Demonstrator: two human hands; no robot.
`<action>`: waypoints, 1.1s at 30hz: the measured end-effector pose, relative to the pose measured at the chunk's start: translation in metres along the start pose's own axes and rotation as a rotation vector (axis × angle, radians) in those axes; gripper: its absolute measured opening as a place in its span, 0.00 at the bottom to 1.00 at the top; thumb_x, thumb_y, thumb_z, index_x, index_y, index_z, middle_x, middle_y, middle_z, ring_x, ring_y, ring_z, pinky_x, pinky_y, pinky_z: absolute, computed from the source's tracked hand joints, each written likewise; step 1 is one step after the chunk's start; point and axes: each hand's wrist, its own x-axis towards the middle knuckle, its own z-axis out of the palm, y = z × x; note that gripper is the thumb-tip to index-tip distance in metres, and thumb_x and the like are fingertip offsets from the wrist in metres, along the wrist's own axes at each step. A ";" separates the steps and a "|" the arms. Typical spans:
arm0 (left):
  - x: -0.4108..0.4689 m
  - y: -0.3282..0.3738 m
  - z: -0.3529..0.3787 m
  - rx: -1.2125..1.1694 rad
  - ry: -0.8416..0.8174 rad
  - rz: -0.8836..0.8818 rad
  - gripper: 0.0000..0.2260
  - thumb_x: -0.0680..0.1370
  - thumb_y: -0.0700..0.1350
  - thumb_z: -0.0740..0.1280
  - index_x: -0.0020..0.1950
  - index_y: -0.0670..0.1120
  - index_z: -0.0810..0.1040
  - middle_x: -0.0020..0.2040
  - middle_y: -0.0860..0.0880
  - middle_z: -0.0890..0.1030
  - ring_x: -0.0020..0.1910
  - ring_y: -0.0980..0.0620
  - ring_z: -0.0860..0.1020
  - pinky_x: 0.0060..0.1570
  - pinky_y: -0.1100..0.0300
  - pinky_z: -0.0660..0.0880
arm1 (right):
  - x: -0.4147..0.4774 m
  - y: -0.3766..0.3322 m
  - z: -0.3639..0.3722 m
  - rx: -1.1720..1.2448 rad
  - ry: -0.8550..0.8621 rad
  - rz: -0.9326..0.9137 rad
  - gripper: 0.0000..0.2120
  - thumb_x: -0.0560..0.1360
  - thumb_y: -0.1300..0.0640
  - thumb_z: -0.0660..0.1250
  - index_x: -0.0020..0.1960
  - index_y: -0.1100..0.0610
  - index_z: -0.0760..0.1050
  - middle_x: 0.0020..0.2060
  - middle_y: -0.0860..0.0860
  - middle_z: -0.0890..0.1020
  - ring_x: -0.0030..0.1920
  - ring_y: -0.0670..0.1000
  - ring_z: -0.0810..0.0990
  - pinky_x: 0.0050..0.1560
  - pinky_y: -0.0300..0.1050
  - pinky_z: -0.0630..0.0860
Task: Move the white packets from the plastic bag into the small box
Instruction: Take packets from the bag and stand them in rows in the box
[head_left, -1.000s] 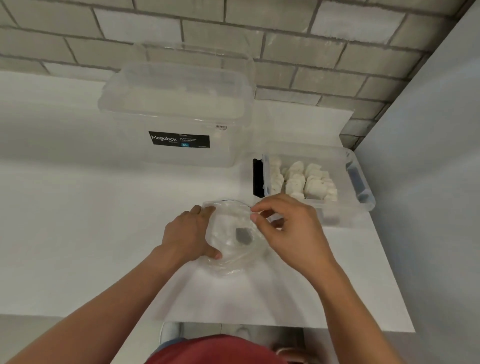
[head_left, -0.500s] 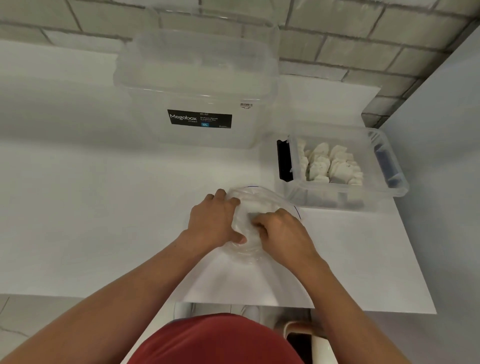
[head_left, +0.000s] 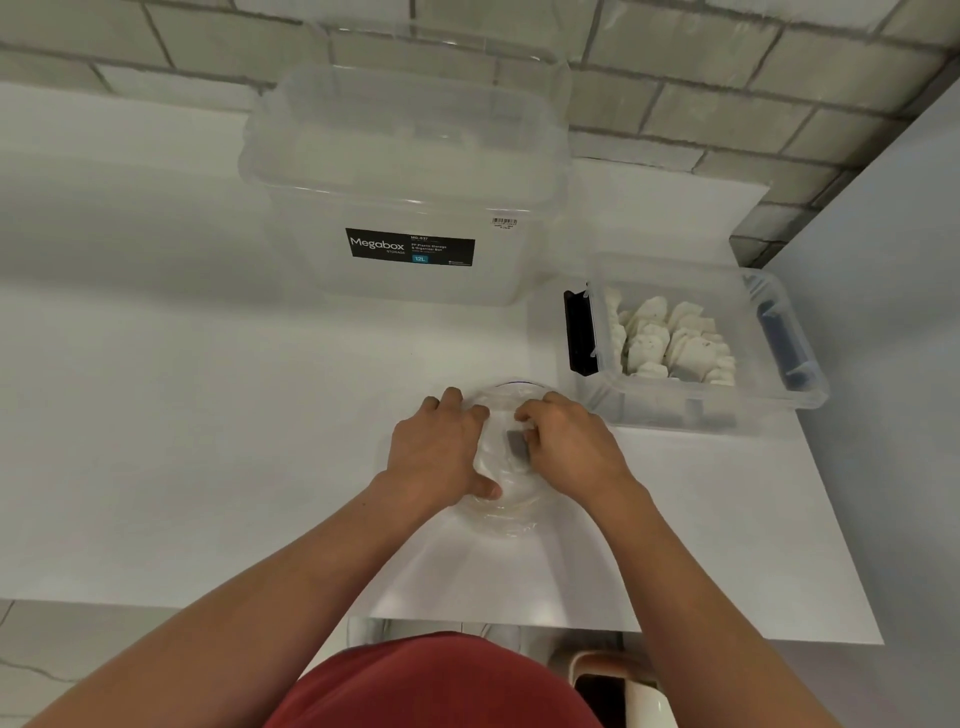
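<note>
Nearly done: white packets (head_left: 675, 340) fill small box (head_left: 810, 400) at 2 o'clock; left hand (head_left: 441, 447) and right hand (head_left: 571, 447) grasp near-empty plastic bag (head_left: 504, 499).

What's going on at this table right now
A person has both hands on a clear plastic bag lying on the white table. The left hand presses its left side, while the right hand pinches it near a small grey patch. The bag looks nearly empty. The small box to the right already holds a pile of white packets. A large Megabox bin stands behind.
</note>
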 end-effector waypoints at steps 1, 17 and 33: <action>0.000 0.000 0.000 0.002 0.000 0.000 0.40 0.64 0.68 0.75 0.71 0.55 0.68 0.63 0.50 0.69 0.59 0.48 0.72 0.45 0.54 0.74 | 0.001 0.001 0.000 0.008 0.012 -0.003 0.12 0.78 0.59 0.64 0.59 0.53 0.80 0.56 0.51 0.79 0.53 0.57 0.80 0.50 0.51 0.78; -0.001 0.004 -0.007 0.040 -0.044 0.009 0.40 0.64 0.69 0.73 0.71 0.54 0.67 0.62 0.50 0.68 0.58 0.48 0.72 0.42 0.56 0.71 | -0.027 -0.002 -0.041 0.029 0.262 -0.084 0.06 0.81 0.57 0.63 0.52 0.50 0.79 0.44 0.46 0.83 0.44 0.54 0.81 0.43 0.50 0.77; -0.006 0.006 -0.011 0.026 -0.055 -0.001 0.41 0.65 0.70 0.71 0.74 0.57 0.63 0.63 0.53 0.67 0.60 0.52 0.71 0.44 0.59 0.71 | -0.036 0.103 -0.156 -0.005 0.715 0.093 0.04 0.78 0.56 0.70 0.49 0.48 0.83 0.45 0.44 0.84 0.40 0.51 0.81 0.42 0.50 0.79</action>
